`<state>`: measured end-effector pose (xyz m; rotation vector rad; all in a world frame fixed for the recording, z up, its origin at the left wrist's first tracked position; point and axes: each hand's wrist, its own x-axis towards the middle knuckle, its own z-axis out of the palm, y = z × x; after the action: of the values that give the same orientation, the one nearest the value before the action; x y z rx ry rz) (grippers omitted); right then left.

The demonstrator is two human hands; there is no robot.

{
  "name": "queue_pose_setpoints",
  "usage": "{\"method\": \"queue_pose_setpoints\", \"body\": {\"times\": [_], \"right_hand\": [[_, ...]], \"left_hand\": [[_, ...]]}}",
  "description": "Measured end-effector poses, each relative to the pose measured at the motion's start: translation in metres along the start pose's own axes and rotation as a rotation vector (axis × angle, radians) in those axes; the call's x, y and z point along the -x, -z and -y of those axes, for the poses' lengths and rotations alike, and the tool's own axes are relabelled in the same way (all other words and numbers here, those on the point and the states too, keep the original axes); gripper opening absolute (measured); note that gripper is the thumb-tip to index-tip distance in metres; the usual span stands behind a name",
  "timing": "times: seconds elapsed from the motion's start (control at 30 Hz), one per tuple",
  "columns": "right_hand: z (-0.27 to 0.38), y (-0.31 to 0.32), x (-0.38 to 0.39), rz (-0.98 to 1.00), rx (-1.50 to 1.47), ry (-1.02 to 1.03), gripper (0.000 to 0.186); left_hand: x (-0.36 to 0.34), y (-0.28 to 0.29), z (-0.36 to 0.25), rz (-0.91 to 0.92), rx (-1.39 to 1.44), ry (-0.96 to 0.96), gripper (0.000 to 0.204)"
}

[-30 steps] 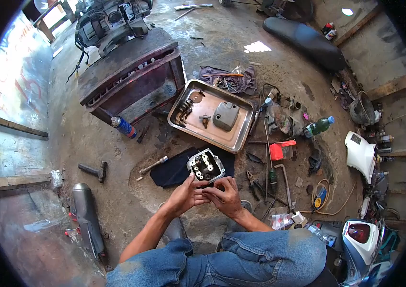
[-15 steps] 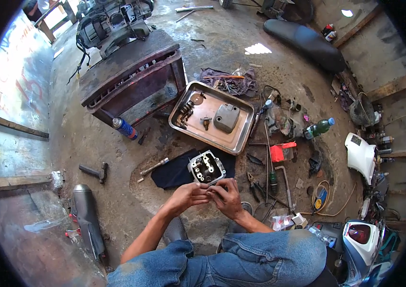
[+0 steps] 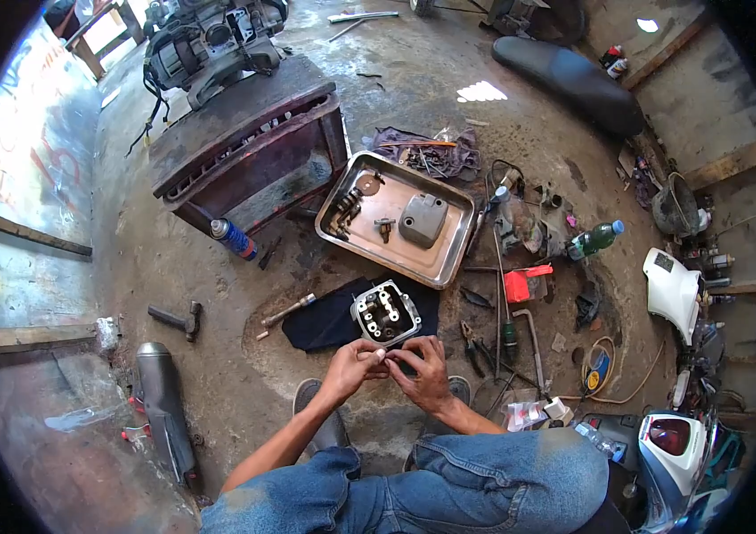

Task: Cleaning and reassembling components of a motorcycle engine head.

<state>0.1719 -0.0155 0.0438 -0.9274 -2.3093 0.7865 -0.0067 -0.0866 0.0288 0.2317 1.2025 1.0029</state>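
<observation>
My left hand (image 3: pixel 351 368) and my right hand (image 3: pixel 422 377) meet at their fingertips, just on the near side of an engine cylinder head (image 3: pixel 385 313). Both are closed in a pinch, and whatever they have between them is too small and covered to name. The grey metal cylinder head lies with its open cavity facing up on a dark cloth (image 3: pixel 311 326). Beyond it, a metal tray (image 3: pixel 387 259) carries a grey cover (image 3: pixel 422 220), a small metal part (image 3: pixel 384 229), a round disc (image 3: pixel 366 184) and several dark small parts.
A hammer (image 3: pixel 178 320), a spray can (image 3: pixel 234 238) and an exhaust muffler (image 3: pixel 162 409) lie to the left. Pliers (image 3: pixel 472 347), a screwdriver (image 3: pixel 509 331), a red container (image 3: pixel 520 285) and a green bottle (image 3: pixel 595 238) are at right. A wooden stand (image 3: pixel 253 151) bears an engine (image 3: pixel 213 49).
My left hand's fingers have curled in, with thumb and forefinger now pinched against the right fingertips. My right hand has shifted only slightly. The cylinder head and tray stay put.
</observation>
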Motion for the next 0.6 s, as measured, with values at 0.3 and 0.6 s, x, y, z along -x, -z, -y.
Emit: {"method": "queue_pose_setpoints", "body": {"times": [0.3,0.6], "right_hand": [[-0.026,-0.017,-0.011,-0.127,0.044,-0.135,0.016],[-0.028,-0.032,-0.017,-0.095,0.116,-0.086,0.015]], "left_hand": [[0.000,-0.015,-0.016,-0.416,-0.933,-0.664,0.022],[-0.021,-0.001,-0.016,-0.387,-1.219,-0.888,0.028]]}}
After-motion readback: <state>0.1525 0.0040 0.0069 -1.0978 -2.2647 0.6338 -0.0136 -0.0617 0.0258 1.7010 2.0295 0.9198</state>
